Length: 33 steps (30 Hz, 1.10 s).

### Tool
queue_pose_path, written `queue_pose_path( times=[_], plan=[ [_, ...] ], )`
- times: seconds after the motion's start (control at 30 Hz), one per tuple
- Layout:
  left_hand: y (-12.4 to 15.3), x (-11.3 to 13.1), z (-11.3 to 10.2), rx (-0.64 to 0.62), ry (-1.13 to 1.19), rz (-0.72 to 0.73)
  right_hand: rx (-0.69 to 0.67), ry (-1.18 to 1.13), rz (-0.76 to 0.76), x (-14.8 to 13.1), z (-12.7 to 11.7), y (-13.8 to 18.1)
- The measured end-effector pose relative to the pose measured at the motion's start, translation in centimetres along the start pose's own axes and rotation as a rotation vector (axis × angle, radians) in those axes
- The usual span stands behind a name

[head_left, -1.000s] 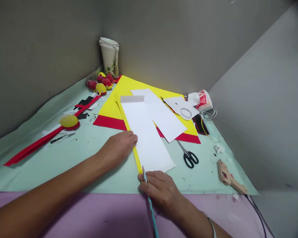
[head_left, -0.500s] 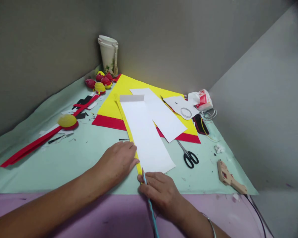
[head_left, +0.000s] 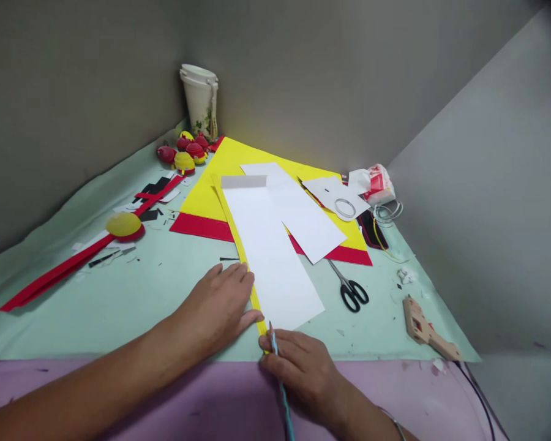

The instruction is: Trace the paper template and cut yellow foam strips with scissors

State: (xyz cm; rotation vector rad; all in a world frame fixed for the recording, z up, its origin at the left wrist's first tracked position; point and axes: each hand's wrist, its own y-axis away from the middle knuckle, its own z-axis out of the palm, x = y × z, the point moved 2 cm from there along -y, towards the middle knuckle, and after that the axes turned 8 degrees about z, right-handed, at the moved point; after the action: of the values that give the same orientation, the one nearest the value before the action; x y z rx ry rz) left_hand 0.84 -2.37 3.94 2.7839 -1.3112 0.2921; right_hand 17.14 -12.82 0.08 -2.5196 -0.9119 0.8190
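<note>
A long yellow strip (head_left: 256, 298) runs down the left edge of a white paper sheet (head_left: 275, 257). My left hand (head_left: 227, 303) lies on the strip, fingertips pressing it from the left and thumb spread lower down. At the strip's near end my right hand (head_left: 298, 367) is closed around a light-blue pencil (head_left: 283, 392), its tip pointing up and away. Its fingertips also touch the end of the strip. Under the white sheet lie another white piece (head_left: 314, 229) and large yellow (head_left: 202, 196) and red (head_left: 202, 226) sheets.
Black-handled scissors (head_left: 353, 295) and a glue gun (head_left: 425, 331) lie to the right. A red band with a yellow dome (head_left: 123, 225) and paper scraps lie left. Small red and yellow domes (head_left: 183, 161) stand by a white cup (head_left: 199, 101) at the back. White cards (head_left: 335, 193) lie back right.
Both hands have slid slightly toward me and to the right along the strip. The left thumb is spread further, and the pencil has moved with the right hand.
</note>
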Motion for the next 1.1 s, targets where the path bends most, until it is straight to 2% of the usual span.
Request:
queue_pose_path(
  times=[0.63, 0.77, 0.83, 0.93, 1.1],
  plan=[
    [0.0, 0.1, 0.3, -0.033, -0.017, -0.018, -0.024, -0.03, 0.012, 0.2, 0.0, 0.2],
    [0.1, 0.1, 0.3, -0.054, -0.027, -0.029, -0.009, -0.13, 0.036, 0.0, -0.4, -0.2],
    [0.0, 0.1, 0.3, -0.066, -0.026, -0.035, 0.048, -0.202, 0.098, -0.1, -1.0, -0.6],
    [-0.1, 0.1, 0.1, -0.077, -0.026, -0.039, 0.135, -0.246, 0.287, 0.0, -2.1, -1.3],
    [-0.1, 0.2, 0.0, -0.069, -0.034, -0.027, 0.146, -0.31, 0.637, 0.2, -2.3, -2.7]
  ],
)
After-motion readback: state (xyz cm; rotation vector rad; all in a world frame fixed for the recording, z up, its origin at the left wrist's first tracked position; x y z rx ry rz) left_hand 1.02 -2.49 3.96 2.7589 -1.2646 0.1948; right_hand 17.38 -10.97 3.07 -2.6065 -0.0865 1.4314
